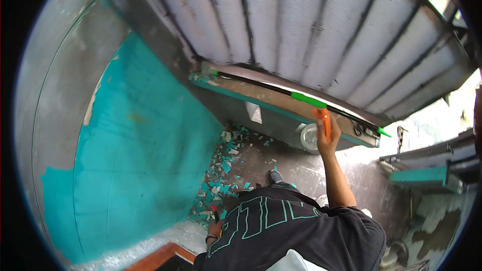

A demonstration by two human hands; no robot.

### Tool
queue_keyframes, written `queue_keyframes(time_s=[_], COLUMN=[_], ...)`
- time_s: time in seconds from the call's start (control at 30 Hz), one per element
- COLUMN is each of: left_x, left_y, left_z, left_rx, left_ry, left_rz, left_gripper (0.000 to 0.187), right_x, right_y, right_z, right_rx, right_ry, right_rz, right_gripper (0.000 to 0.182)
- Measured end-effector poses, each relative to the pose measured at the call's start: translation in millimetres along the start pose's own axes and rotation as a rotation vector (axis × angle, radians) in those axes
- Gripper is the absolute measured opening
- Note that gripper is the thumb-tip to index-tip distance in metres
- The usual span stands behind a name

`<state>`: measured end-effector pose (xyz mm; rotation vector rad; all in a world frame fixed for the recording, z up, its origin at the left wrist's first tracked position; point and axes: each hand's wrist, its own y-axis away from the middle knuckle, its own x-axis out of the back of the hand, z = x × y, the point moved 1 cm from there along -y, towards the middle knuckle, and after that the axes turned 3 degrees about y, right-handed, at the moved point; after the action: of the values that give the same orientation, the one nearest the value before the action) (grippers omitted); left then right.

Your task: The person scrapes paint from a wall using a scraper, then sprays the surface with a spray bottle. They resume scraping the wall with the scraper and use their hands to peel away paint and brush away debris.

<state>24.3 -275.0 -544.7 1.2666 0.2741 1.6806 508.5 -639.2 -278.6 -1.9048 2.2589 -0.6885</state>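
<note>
My right hand (329, 140) is raised over the ledge, its fingers wrapped round an orange-handled tool (326, 123). The top of that tool overlaps a green grip on a black pole (309, 100), which lies along the ledge (271, 95). Low beside my body, my left hand (215, 228) is closed round a slim tool with black and red parts (216, 214); its kind does not show clearly. That hand is near the wall foot, above a scatter of paint flakes (227, 165).
At left, a turquoise wall (145, 145) has bare grey patches. A slatted shutter (301, 25) slants over the ledge. A round clear container (309, 137) is beside my right hand, and a black cord (357, 129) lies farther right. My shoe (274, 175) stands on the dark floor.
</note>
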Motion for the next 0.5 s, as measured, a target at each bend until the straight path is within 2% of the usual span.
queue_keyframes(time_s=[0.03, 0.07, 0.13, 0.17, 0.23, 0.27, 0.3, 0.4, 0.43, 0.5], left_x=[40.4, 49.6, 54.9, 56.6, 60.0, 59.8, 58.5, 51.4, 45.2, 38.8], left_y=[9.8, 6.5, -18.3, -27.7, -35.2, -39.1, -42.6, -58.8, -63.5, -71.3], left_z=[86.7, 109.8, 116.7, 121.3, 139.6, 144.5, 148.9, 147.7, 143.6, 127.3], left_rx=[0.026, 0.080, 0.027, -0.015, -0.005, -0.045, -0.084, -0.046, -0.031, -0.060], left_ry=[0.116, 0.225, 0.140, 0.078, 0.075, 0.054, 0.037, -0.063, -0.039, -0.037], left_rz=[-0.017, -0.041, -0.047, -0.037, -0.052, -0.038, -0.021, -0.091, -0.066, -0.170], left_gripper=[0.036, 0.034, 0.032, 0.031, 0.032, 0.037, 0.042, 0.041, 0.041, 0.050], right_x=[14.1, 27.8, 51.5, 66.0, 84.7, 89.9, 92.5, 100.1, 102.8, 113.1], right_y=[-1.7, -4.7, -12.3, -16.4, -24.8, -28.4, -32.0, -45.1, -48.0, -47.4], right_z=[7.7, 15.9, 17.9, 39.6, 54.8, 44.7, 50.3, 79.4, 83.5, 114.5], right_rx=[0.015, 0.055, 0.097, 0.107, 0.113, 0.000, 0.002, 0.110, 0.203, 0.426], right_ry=[0.045, 0.088, 0.167, 0.228, 0.210, 0.222, 0.225, 0.339, 0.422, 0.544], right_rz=[0.115, 0.181, 0.295, 0.352, 0.454, 0.454, 0.456, 0.515, 0.511, 0.510], right_gripper=[0.028, 0.027, 0.028, 0.030, 0.031, 0.029, 0.029, 0.028, 0.029, 0.031])
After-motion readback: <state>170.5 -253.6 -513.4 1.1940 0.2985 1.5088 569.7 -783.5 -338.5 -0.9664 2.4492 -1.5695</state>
